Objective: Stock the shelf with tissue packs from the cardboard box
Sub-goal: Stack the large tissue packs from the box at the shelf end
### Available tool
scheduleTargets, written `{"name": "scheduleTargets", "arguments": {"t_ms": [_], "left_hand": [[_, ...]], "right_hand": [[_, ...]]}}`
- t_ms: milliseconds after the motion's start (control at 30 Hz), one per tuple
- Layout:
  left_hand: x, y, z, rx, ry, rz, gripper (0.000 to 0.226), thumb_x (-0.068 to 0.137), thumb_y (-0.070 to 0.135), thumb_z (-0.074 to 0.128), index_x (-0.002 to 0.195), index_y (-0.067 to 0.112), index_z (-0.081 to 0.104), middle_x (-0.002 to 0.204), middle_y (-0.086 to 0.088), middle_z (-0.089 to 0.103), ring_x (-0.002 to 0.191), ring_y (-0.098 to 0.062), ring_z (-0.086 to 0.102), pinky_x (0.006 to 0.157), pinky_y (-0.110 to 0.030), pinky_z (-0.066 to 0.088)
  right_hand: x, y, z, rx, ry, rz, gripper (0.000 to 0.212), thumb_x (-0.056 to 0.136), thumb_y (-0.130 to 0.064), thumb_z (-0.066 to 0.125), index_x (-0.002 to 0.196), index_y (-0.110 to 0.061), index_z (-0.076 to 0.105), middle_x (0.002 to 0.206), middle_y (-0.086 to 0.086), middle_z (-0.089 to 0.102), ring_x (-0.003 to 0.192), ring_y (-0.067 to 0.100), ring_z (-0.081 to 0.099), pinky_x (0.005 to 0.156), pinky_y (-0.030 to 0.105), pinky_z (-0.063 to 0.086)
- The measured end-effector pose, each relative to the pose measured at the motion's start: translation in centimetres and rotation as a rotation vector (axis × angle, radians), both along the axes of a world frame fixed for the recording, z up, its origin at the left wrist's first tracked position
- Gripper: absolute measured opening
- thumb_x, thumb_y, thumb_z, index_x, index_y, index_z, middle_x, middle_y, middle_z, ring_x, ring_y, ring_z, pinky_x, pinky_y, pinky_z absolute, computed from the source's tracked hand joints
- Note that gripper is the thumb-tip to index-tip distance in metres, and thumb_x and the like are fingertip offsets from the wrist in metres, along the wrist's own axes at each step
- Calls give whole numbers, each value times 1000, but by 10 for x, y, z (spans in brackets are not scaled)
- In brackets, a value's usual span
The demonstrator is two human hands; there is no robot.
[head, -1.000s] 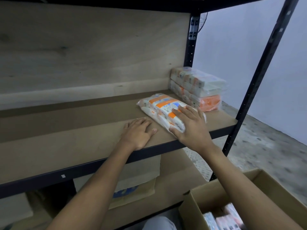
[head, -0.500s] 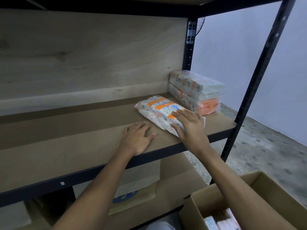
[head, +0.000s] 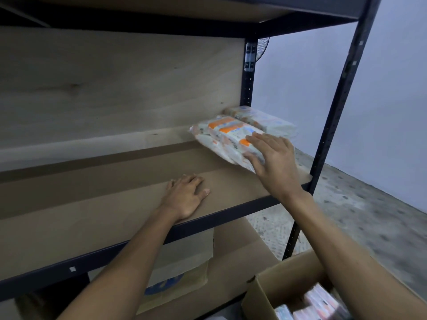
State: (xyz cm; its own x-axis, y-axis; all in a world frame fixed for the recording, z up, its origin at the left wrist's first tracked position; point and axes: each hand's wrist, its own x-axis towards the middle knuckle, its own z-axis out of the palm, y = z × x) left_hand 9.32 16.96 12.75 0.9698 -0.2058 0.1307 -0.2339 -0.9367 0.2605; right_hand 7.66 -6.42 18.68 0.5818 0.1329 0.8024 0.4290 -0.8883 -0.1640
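Observation:
A white and orange tissue pack [head: 227,137] is lifted off the shelf board [head: 115,204], its near end raised and gripped by my right hand [head: 273,161]. It hangs in front of the stacked tissue packs [head: 265,122] at the shelf's far right corner. My left hand [head: 184,197] lies flat, palm down, on the board near the front edge, holding nothing. The open cardboard box [head: 277,289] sits at the bottom right with more packs [head: 321,306] inside, blurred.
A black metal upright [head: 332,125] frames the shelf's right front corner. A wooden back panel [head: 115,88] closes the rear. Flattened cardboard [head: 184,271] lies on the lower shelf. Speckled floor [head: 369,215] and a pale wall are to the right.
My right hand has lifted the tissue pack off the board and carried it right and back toward the stack. The left hand has stayed flat on the board.

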Motion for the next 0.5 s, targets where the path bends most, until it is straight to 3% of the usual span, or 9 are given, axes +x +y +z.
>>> {"name": "scheduleTargets", "arguments": {"t_ms": [200, 500], "left_hand": [[24, -25, 13, -32, 15, -7, 58, 96, 56, 31, 147, 28, 32, 157, -1, 24, 145, -20, 18, 118, -46, 11], [49, -46, -3, -4, 38, 19, 60, 96, 59, 26, 148, 29, 30, 158, 0, 21, 145, -20, 18, 117, -49, 11]], "right_hand": [[17, -27, 42, -4, -88, -60, 35, 88, -33, 61, 120, -18, 64, 126, 4, 64, 118, 25, 56, 101, 46, 35], [81, -69, 68, -34, -31, -179, 34, 89, -34, 61, 120, -18, 63, 123, 4, 66, 116, 29, 57, 99, 45, 35]]}}
